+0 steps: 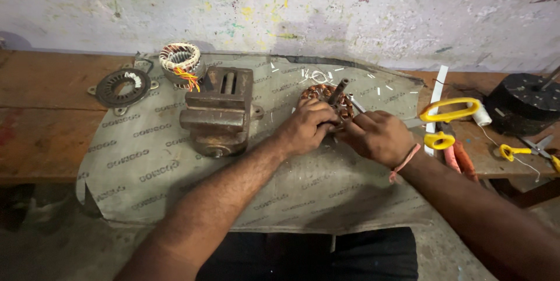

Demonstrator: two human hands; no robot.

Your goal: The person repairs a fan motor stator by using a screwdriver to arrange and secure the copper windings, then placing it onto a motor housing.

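While both hands work mid-counter (52, 141): left hand (306, 126) clenched on copper-wound stator (326, 97), right hand (376, 135) gripping its near edge, fingers curled. Stator sits on grey sheet (146, 164), shaft upright. Vise (220, 112) just left of it. Second stator (181, 62), ring plate (122, 87) further left. Yellow scissors (446, 120) to right.

Centre of the frame: left hand (306, 126) and right hand (376, 135) both closed around a round copper-wound motor stator with a dark steel shaft (333, 97). Left of them, a rusty iron bench vise (220, 109) on a grey printed sheet (146, 158) spread over the worn wooden desk (41, 118). Upper left: a second wound stator with red and yellow leads (182, 62). Right edge: yellow-handled scissors (446, 119).
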